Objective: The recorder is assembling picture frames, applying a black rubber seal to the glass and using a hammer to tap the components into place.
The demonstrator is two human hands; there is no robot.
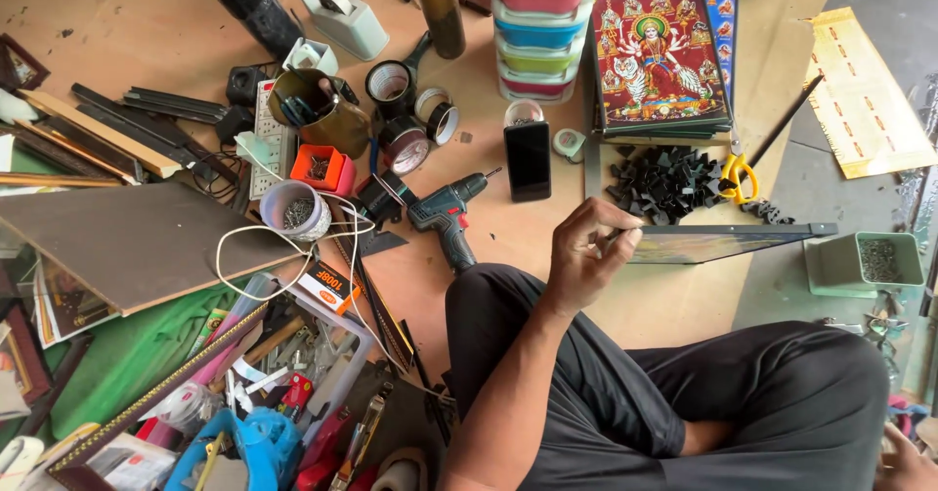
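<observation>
The person sits cross-legged on the floor, dark trousers filling the lower frame. The left hand is raised above the knee, its fingers pinched together on the near end of a framed picture, a dark-edged panel seen almost edge-on. The frame's long axis runs from the hand toward three o'clock, ending near a pale green tray of small metal fasteners. The right hand shows only at the lower right corner; I cannot tell its grip. Farther off, at one o'clock from the left hand, lie black corner pieces and yellow-handled scissors.
</observation>
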